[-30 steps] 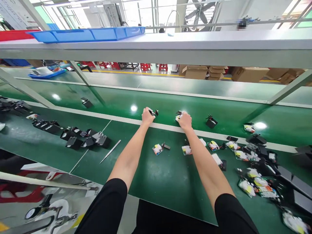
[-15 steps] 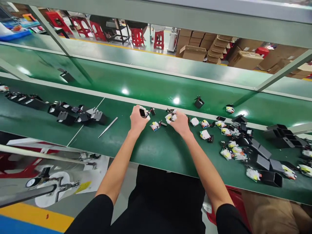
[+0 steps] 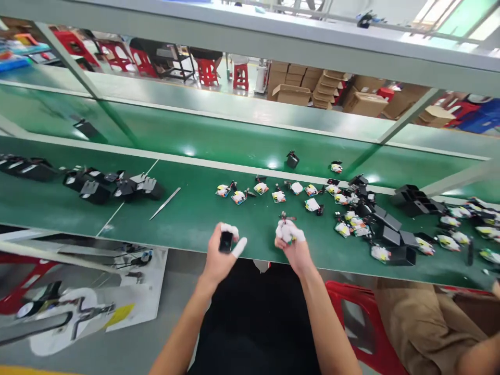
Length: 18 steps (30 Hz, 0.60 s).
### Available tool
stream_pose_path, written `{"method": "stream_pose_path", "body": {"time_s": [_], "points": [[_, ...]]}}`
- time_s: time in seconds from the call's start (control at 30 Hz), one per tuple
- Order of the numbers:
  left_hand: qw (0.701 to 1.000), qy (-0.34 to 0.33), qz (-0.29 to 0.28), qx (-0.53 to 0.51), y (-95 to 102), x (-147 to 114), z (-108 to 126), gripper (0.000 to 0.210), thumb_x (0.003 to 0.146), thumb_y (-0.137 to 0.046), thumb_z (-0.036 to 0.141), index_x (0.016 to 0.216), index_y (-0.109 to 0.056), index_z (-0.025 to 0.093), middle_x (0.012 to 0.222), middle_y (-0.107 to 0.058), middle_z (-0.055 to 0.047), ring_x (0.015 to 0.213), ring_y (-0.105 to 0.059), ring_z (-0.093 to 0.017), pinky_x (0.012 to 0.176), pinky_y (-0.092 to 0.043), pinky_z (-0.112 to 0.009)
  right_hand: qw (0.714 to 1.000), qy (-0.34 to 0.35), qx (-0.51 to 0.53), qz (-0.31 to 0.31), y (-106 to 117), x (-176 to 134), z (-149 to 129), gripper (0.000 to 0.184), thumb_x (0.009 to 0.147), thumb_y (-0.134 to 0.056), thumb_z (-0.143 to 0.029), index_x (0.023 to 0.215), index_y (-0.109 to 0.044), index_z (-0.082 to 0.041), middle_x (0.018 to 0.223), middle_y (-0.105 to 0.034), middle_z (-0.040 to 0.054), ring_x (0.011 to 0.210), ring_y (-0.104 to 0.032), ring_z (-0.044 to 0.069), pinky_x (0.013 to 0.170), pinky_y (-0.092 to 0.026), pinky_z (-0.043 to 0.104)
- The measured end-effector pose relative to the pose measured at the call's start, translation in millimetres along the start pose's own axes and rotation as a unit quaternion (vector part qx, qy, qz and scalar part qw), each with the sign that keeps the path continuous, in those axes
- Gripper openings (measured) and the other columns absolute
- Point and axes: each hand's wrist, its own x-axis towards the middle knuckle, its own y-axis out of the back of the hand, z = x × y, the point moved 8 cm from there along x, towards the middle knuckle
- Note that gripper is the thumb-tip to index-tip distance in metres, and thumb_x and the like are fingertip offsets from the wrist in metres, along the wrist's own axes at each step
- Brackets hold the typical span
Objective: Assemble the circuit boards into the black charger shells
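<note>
My left hand, with white covers on its fingertips, is closed around a small black plastic housing near the bench's front edge. To its right, my right hand pinches a circuit board with a dark part sticking out at the top. The covered fingers hide most of that board. Beyond both hands, several white-topped circuit boards lie on the green bench, among them one board with a dark part beside it and another board farther right.
Black housings sit in a group at left, near a thin metal strip. More boards and housings crowd the right side. A shelf frame crosses overhead. A person's leg and a red stool are at lower right.
Both hands have drawn back from the bench's far side toward its front edge. The right hand has lifted a board away. The left still holds the black housing. The camera view has shifted.
</note>
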Motion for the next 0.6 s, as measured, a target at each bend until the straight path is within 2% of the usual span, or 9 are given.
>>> {"method": "stream_pose_path", "body": {"time_s": [0.07,0.13,0.2,0.27,0.33,0.43,0.5,0.53,0.6], "points": [[0.997,0.036,-0.064,-0.018,-25.2,-32.8,-0.8,0.023,0.098,-0.077,0.034,0.099,-0.055,0.028,0.089,-0.058,0.004,0.076,-0.061,-0.016,0.080,-0.054,-0.031,0.999,-0.029,0.024,0.003,13.7,-28.8,20.2,0.032,0.100,-0.069,-0.057,0.100,-0.063,-0.025,0.088,-0.054,-0.0024,0.061,-0.035,0.011,0.063,-0.039,0.032],[0.992,0.054,-0.116,-0.022,-47.8,-51.8,-2.1,0.022,0.098,-0.076,0.034,0.101,-0.055,0.028,0.090,-0.057,0.004,0.075,-0.059,-0.015,0.078,-0.054,-0.030,0.999,-0.025,-0.026,0.025,30.7,-48.4,29.0,0.037,0.102,-0.070,-0.064,0.106,-0.065,-0.027,0.092,-0.059,-0.0014,0.066,-0.045,0.013,0.068,-0.046,0.034],[0.987,0.050,-0.154,-0.023,-66.0,-56.6,-0.9,0.022,0.098,-0.076,0.034,0.102,-0.055,0.027,0.093,-0.057,0.003,0.076,-0.058,-0.015,0.079,-0.055,-0.030,0.992,0.010,-0.106,0.061,50.5,-59.3,24.8,0.043,0.099,-0.075,-0.067,0.116,-0.066,-0.029,0.100,-0.065,0.0006,0.079,-0.059,0.018,0.082,-0.054,0.038],[0.984,0.026,-0.175,-0.025,-79.9,-47.6,3.9,0.023,0.098,-0.076,0.035,0.102,-0.056,0.027,0.094,-0.058,0.002,0.080,-0.059,-0.016,0.081,-0.056,-0.031,0.974,0.067,-0.183,0.119,73.8,-62.9,11.2,0.050,0.094,-0.084,-0.063,0.124,-0.064,-0.029,0.111,-0.071,0.0036,0.096,-0.067,0.022,0.097,-0.056,0.042],[0.983,-0.006,-0.183,-0.023,-92.5,-25.2,11.7,0.024,0.097,-0.078,0.037,0.101,-0.057,0.026,0.095,-0.060,0.001,0.084,-0.062,-0.017,0.086,-0.057,-0.033,0.940,0.129,-0.248,0.193,98.3,-62.0,-4.7,0.057,0.088,-0.090,-0.059,0.128,-0.063,-0.027,0.113,-0.074,0.0048,0.099,-0.067,0.023,0.100,-0.055,0.044],[0.980,-0.036,-0.195,0.012,-122.4,32.2,23.6,0.027,0.094,-0.080,0.040,0.098,-0.056,0.026,0.095,-0.066,0.000,0.086,-0.066,-0.018,0.088,-0.058,-0.035,0.890,0.203,-0.297,0.281,125.6,-56.1,-19.0,0.059,0.084,-0.093,-0.055,0.127,-0.066,-0.024,0.098,-0.072,0.0014,0.088,-0.063,0.022,0.095,-0.055,0.044],[0.972,-0.052,-0.216,0.076,-157.6,82.1,31.7,0.028,0.092,-0.081,0.041,0.100,-0.057,0.026,0.094,-0.070,0.000,0.083,-0.069,-0.020,0.084,-0.059,-0.037,0.877,0.229,-0.295,0.303,133.5,-50.9,-19.0,0.059,0.082,-0.094,-0.053,0.125,-0.068,-0.023,0.097,-0.073,0.0017,0.086,-0.063,0.022,0.093,-0.056,0.045],[0.963,-0.071,-0.231,0.121,-180.7,108.1,37.2,0.030,0.089,-0.083,0.039,0.097,-0.057,0.026,0.091,-0.072,-0.001,0.079,-0.070,-0.022,0.081,-0.059,-0.040,0.874,0.235,-0.297,0.305,134.3,-48.8,-17.2,0.058,0.081,-0.095,-0.053,0.124,-0.069,-0.023,0.101,-0.074,0.0030,0.088,-0.065,0.023,0.093,-0.057,0.046],[0.960,-0.094,-0.228,0.136,-228.9,160.8,49.1,0.034,0.083,-0.089,0.030,0.093,-0.057,0.026,0.089,-0.071,-0.004,0.079,-0.072,-0.027,0.082,-0.060,-0.046,0.866,0.241,-0.316,0.303,131.9,-46.9,-13.1,0.057,0.079,-0.096,-0.052,0.122,-0.071,-0.024,0.107,-0.076,0.0055,0.094,-0.070,0.026,0.095,-0.060,0.049]]}}
